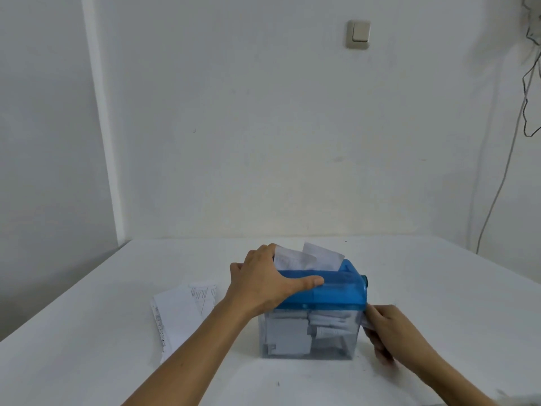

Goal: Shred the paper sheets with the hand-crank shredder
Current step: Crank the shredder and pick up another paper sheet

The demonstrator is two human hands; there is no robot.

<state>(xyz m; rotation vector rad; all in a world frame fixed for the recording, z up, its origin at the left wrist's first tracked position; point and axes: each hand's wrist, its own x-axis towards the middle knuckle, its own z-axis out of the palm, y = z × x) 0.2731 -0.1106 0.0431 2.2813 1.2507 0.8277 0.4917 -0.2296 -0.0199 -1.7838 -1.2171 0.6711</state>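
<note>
A small shredder with a blue top (pixel 339 288) and a clear bin (pixel 333 344) stands on the white table (pixel 87 361). Paper strips and pieces fill the bin. Two white sheets (pixel 310 257) stick up out of the slot. My left hand (pixel 269 281) grips the blue top from the left, thumb along its front, fingers over the back by the sheets. My right hand (pixel 389 329) is at the shredder's right side, fingers curled round the crank handle, which is mostly hidden.
A stack of printed paper sheets (pixel 181 312) lies on the table left of the shredder. The wall stands close behind the table, with a light switch (pixel 358 33) on it and cables (pixel 527 92) hanging at the right.
</note>
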